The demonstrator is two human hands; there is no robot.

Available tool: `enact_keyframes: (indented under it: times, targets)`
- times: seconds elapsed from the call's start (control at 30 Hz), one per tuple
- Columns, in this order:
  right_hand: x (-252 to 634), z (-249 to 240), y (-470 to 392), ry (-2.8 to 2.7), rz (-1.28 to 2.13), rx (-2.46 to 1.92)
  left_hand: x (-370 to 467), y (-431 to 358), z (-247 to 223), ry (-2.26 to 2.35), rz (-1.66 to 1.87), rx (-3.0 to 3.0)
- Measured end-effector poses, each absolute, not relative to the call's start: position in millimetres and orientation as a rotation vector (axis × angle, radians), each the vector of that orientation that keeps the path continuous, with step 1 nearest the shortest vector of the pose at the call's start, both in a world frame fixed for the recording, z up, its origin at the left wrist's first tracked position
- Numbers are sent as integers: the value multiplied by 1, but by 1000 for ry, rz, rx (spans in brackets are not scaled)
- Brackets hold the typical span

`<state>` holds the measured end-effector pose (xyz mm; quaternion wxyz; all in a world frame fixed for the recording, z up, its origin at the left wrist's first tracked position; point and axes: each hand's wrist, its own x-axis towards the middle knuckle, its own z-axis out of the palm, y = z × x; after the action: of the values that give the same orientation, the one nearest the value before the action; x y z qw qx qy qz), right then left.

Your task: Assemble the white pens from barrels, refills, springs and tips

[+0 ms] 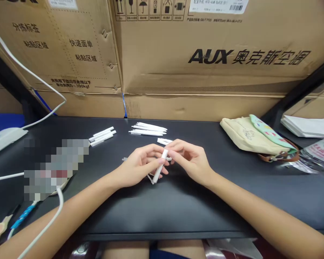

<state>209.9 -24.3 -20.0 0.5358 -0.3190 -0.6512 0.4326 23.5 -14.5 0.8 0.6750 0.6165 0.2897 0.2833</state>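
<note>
Both my hands meet over the middle of the black table [178, 208]. My left hand [139, 163] grips a white pen barrel [159, 171] that slants down toward me. My right hand [190, 158] pinches the barrel's upper end with thumb and forefinger. Behind the hands lie white pen parts: a small piece [164, 141] just past my fingers, a pile of white pens [148, 129] further back, and another group of white pens [102, 136] to the left.
Large cardboard boxes [205, 61] wall off the back of the table. A beige pouch [255, 138] lies at the right, with a plastic bag [318, 154] and white sheets [307, 126] beyond it. White cables [43, 230] and a blurred patch sit at the left.
</note>
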Motion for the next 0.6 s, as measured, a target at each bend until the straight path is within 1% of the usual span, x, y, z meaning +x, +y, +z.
enact_keyframes:
  times: [0.13, 0.43, 0.6]
  targets:
    - [213, -19, -26, -1634, 1059, -732, 25, -15, 3, 635, 697, 1348]
    - [213, -22, -26, -1710, 975, -816, 25, -14, 6, 717, 743, 1298]
    - [212, -21, -26, -1732, 985, -838, 24, -14, 9, 726, 794, 1281]
